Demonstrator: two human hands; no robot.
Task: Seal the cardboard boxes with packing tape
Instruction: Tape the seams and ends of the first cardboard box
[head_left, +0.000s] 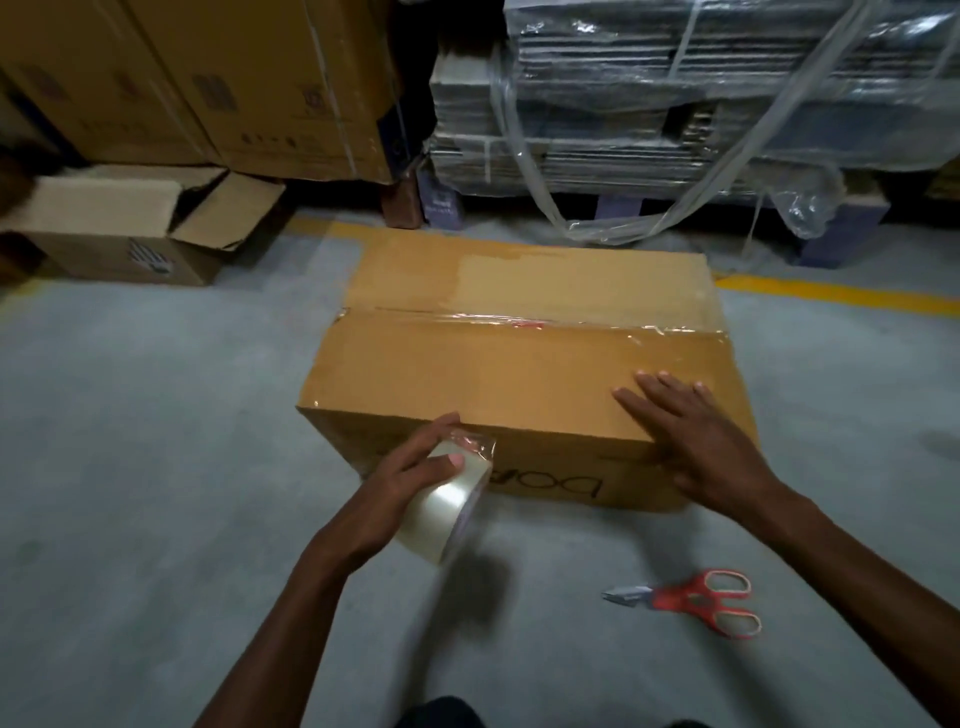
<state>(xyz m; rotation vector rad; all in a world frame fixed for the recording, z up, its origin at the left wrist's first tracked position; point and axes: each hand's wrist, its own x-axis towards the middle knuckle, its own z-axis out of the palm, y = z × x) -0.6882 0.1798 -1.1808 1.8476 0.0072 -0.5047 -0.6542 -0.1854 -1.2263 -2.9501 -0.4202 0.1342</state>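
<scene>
1. We see a closed brown cardboard box (519, 364) on the grey concrete floor (156, 467), clear tape running along its top seam.
2. Our left hand (410, 478) grips a roll of clear packing tape (447, 506) against the box's near top edge, fingers curled round it.
3. Our right hand (691, 436) lies flat, fingers spread, on the box's near right corner.
4. Red-handled scissors (696, 603) lie on the floor, near the box's front face.

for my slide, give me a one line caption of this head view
Left hand holds tape roll at taped box, right hand flat on top, scissors on floor.
</scene>
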